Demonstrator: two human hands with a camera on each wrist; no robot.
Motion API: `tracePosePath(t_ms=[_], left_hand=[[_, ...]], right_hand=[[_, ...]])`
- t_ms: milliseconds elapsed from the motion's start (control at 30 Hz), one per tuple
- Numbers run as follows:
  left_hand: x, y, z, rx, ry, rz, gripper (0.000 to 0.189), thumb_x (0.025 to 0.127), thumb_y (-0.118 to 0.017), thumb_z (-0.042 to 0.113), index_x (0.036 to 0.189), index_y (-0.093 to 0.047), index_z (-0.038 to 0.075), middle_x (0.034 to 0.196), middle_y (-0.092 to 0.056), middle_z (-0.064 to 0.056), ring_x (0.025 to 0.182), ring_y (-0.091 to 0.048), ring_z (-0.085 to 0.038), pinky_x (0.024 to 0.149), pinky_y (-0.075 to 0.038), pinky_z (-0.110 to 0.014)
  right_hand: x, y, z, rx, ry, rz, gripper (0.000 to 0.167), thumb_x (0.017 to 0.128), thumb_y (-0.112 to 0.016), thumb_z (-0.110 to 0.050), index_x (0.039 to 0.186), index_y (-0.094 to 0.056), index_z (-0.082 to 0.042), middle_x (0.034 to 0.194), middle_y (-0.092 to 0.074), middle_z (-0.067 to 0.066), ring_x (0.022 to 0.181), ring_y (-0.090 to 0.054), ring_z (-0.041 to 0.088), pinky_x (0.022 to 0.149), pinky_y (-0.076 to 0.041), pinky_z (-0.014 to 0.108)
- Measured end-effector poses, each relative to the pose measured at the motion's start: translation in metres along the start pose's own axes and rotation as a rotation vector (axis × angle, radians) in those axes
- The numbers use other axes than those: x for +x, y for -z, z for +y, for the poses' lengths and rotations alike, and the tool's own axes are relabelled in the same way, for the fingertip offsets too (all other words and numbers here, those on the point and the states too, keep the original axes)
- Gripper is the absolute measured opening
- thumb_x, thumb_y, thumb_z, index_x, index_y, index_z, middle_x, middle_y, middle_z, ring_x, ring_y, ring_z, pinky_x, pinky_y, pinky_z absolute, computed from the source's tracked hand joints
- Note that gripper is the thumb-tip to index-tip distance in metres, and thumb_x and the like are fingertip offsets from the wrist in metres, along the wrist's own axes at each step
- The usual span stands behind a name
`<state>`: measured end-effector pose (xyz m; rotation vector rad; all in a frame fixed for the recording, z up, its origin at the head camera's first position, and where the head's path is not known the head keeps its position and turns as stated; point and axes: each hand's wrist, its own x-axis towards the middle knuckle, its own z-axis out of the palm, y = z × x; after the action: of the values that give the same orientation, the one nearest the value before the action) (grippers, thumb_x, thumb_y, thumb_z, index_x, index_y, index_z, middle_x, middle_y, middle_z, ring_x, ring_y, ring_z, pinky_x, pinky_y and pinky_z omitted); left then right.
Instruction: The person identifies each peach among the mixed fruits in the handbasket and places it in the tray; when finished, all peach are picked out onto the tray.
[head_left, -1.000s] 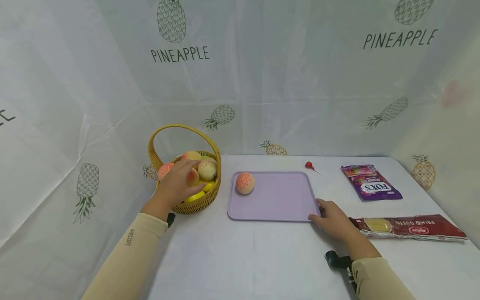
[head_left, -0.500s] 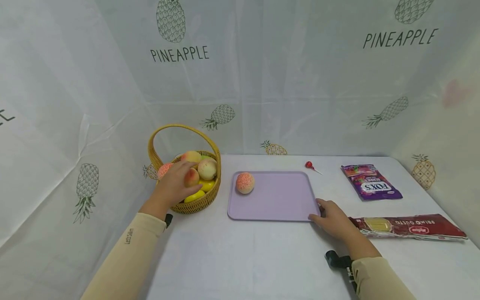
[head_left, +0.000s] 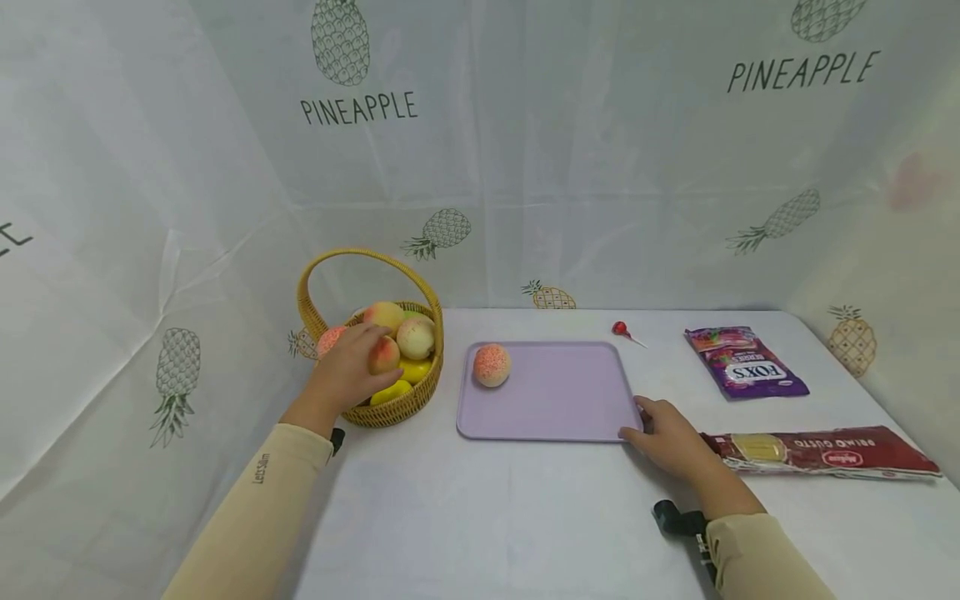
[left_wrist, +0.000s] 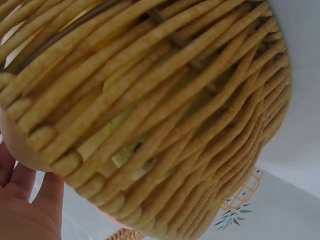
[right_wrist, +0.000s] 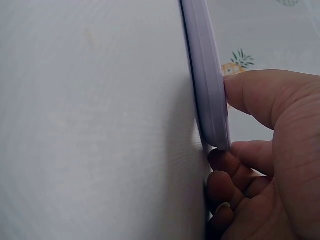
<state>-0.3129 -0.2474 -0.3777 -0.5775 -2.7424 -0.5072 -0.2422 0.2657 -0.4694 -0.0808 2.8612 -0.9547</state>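
In the head view, my left hand (head_left: 347, 368) reaches into a wicker basket (head_left: 405, 406) and grips a peach (head_left: 384, 356) between thumb and fingers. Part of that peach is hidden by the hand. Around it lie another peach (head_left: 385, 316), a pale round fruit (head_left: 416, 337) and yellow fruits (head_left: 392, 392). The left wrist view shows the basket's woven side and my fingers against the pale round surface at its rim. My right hand (head_left: 667, 442) pinches the near right corner of a lilac tray (head_left: 562, 400); its thumb (right_wrist: 250, 95) lies over the rim. A speckled peach-coloured ball (head_left: 492, 365) sits on the tray.
The basket's tall handle (head_left: 360, 252) arches above the fruit. Behind the tray lies a red lollipop (head_left: 620, 328). A purple FOX'S candy bag (head_left: 746, 364) and a long red pasta packet (head_left: 832, 454) lie to the right. Printed cloth hangs behind the table.
My left hand has shifted very slightly left, and the peach at its fingers has moved a little with it. The right hand stays at the tray corner.
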Motion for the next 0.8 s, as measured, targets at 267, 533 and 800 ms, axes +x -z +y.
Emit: tracePosePath(t_ms=[267, 533, 800], left_hand=[[0.0, -0.003, -0.005, 0.028, 0.0, -0.016, 0.07, 0.085, -0.081, 0.043, 0.139, -0.055, 0.008, 0.14, -0.054, -0.012, 0.135, -0.047, -0.033, 0.11, -0.044, -0.056], [0.0, -0.008, -0.013, 0.029, -0.002, -0.006, 0.07, 0.083, -0.084, 0.042, 0.139, -0.056, 0.01, 0.138, -0.054, -0.012, 0.133, -0.048, -0.032, 0.11, -0.044, -0.054], [0.006, -0.01, -0.016, 0.057, -0.012, -0.031, 0.073, 0.083, -0.083, 0.043, 0.141, -0.055, 0.009, 0.14, -0.053, -0.012, 0.133, -0.048, -0.031, 0.111, -0.043, -0.054]], right_hand=[[0.002, -0.002, 0.002, 0.001, 0.019, 0.016, 0.084, 0.096, -0.07, -0.039, 0.152, -0.035, 0.012, 0.141, -0.049, 0.036, 0.13, -0.05, 0.05, 0.109, -0.041, 0.066], [0.004, -0.004, 0.003, -0.001, 0.029, 0.028, 0.082, 0.096, -0.071, -0.038, 0.151, -0.036, 0.011, 0.14, -0.05, 0.035, 0.131, -0.05, 0.05, 0.109, -0.041, 0.066], [0.003, -0.004, 0.005, -0.002, 0.043, 0.043, 0.081, 0.096, -0.071, -0.037, 0.15, -0.037, 0.012, 0.136, -0.052, 0.036, 0.129, -0.052, 0.051, 0.108, -0.042, 0.065]])
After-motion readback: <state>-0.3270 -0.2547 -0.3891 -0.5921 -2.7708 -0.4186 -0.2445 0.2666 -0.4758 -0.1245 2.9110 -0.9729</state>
